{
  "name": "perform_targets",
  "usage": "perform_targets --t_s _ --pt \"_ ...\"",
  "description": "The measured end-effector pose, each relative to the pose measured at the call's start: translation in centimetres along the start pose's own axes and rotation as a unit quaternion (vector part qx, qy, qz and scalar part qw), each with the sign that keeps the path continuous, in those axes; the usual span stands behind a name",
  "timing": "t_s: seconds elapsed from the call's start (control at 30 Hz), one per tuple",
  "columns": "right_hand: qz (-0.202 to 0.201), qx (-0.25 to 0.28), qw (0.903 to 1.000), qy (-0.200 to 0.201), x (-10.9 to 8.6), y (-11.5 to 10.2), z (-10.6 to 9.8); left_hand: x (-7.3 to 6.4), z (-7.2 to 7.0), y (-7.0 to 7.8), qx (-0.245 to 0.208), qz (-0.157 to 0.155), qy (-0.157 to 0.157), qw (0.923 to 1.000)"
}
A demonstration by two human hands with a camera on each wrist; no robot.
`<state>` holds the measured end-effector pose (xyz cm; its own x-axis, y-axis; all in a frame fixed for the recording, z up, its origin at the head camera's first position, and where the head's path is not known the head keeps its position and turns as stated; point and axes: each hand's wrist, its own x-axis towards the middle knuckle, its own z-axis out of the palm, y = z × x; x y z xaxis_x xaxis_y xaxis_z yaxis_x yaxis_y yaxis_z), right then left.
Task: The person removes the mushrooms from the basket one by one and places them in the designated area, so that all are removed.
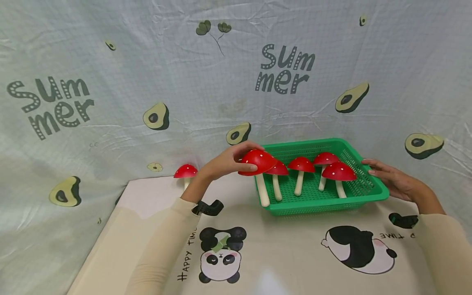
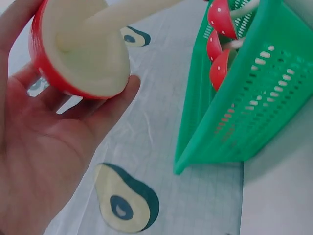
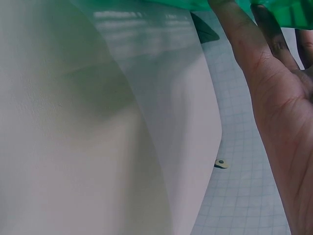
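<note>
A red toy mushroom with white dots is held by its cap in my left hand, its pale stem hanging down over the left rim of the green basket. In the left wrist view the fingers curve around the cap and its hollow pale underside shows. At the basket's right end, my right hand grips the rim with thumb and fingers; the right wrist view cuts off most of that contact. Several similar mushrooms stand or lean inside the basket.
Another red mushroom is at the back left of the table, partly behind my left forearm. A pale cloth with printed pandas covers the table. Behind hangs a sheet printed with avocados, close to the basket's back.
</note>
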<state>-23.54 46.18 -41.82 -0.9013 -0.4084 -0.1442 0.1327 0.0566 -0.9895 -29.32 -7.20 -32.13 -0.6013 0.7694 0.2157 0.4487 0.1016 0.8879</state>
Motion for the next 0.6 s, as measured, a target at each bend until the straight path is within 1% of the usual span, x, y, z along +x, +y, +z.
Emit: perform_targets --t_s 0.1,0.3,0.4,0.6 --pt "-0.001 0.003 1.0 -0.006 0.0 -0.1 0.1 -0.5 -0.5 -0.1 -0.003 -0.004 -0.01 0.9999" --pt "-0.007 0.009 0.9998 -0.019 -0.1 0.0 0.1 -1.3 -1.1 -0.4 -0.004 -0.039 -0.028 0.9989" --pt "-0.009 0.011 0.9996 -0.025 -0.1 0.0 0.0 -1.7 -1.4 -0.5 0.007 -0.05 -0.035 0.9981" --pt "-0.003 -0.005 0.9999 -0.014 -0.1 0.1 0.0 -2.4 -2.4 -0.7 0.034 -0.058 -0.041 0.9969"
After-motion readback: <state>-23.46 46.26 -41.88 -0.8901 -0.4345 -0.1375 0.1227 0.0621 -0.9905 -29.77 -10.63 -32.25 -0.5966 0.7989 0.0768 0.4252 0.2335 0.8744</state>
